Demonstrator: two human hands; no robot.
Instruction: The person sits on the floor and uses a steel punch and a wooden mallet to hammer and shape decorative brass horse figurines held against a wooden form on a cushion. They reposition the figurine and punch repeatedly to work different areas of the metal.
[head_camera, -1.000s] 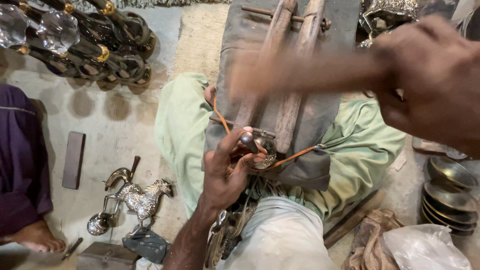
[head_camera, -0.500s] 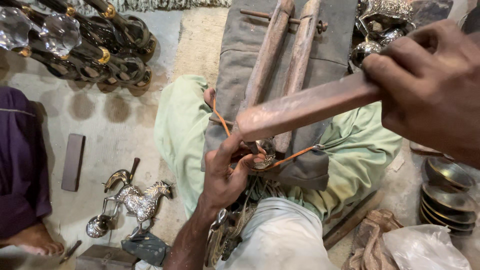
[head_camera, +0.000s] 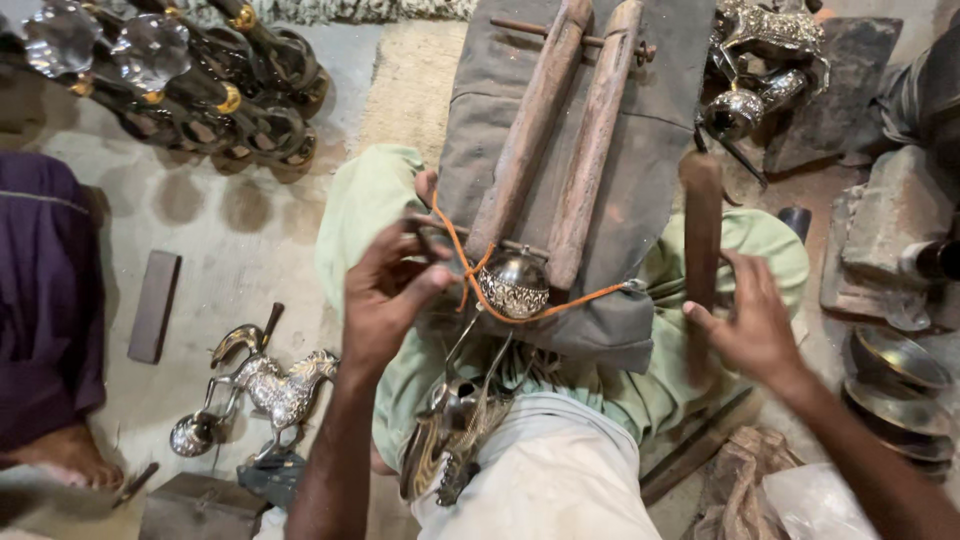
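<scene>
Left hand open, fingers just beside the silver ball; right hand loose by the mallet. Nothing's gripping that ball, so it could slip its cord.

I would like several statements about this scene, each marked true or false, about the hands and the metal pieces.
1. The left hand is beside an engraved metal bowl. True.
2. An orange cord runs around the bowl. True.
3. The right hand holds a glass bottle. False: it is at a wooden stick.
4. The bowl sits between two wooden bars on a grey cloth. True.
5. The metal horse on the floor lies on the person's right side. False: it is on the left.
</scene>
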